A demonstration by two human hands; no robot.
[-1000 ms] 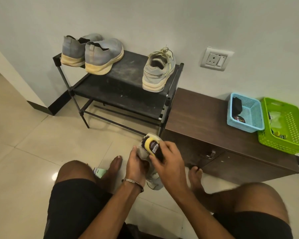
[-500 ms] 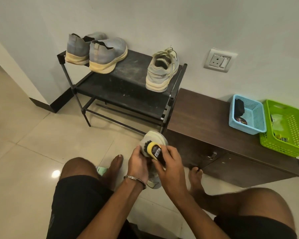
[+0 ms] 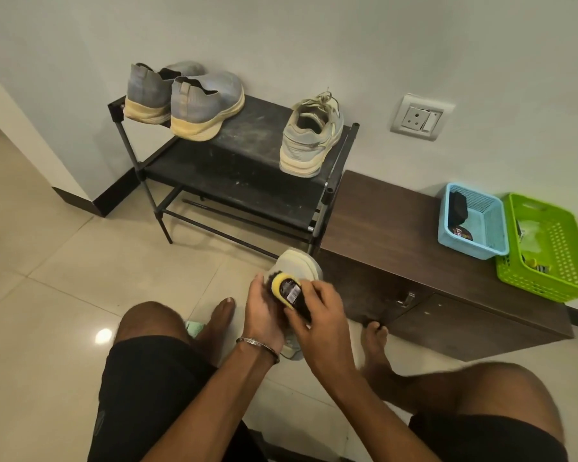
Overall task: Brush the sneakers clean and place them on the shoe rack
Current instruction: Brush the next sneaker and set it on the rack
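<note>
the left hand [image 3: 264, 315] grips a pale sneaker [image 3: 301, 266] from its left side, fingers curled round the upper, with the toe and sole edge poking out just beyond the fingertips. the right hand [image 3: 321, 315] closes round a brush [image 3: 287, 290] with a yellow rim and a dark labelled back, thumb and fingers wrapped along its sides; the bristles face the shoe between the two hands, and they seem to touch it, though the fingers hide the contact. a metal bracelet [image 3: 257, 346] sits on the left wrist, just behind that hand.

well beyond the fingers stands a black shoe rack [image 3: 241, 181]. on its top shelf a matching beige sneaker [image 3: 309, 141] rests at the right end, heel toward the person, and a pair of grey slip-on shoes [image 3: 194, 101] sits at the left end, touching each other. right of the rack, past the right hand's knuckles, runs a low brown cabinet [image 3: 397, 228] carrying a blue basket [image 3: 472, 221] and, just beside it, a green basket [image 3: 548, 248]. a wall socket [image 3: 421, 116] is above the cabinet. the person's bare feet rest on the tiled floor [image 3: 64, 261], one on each side of the hands.
</note>
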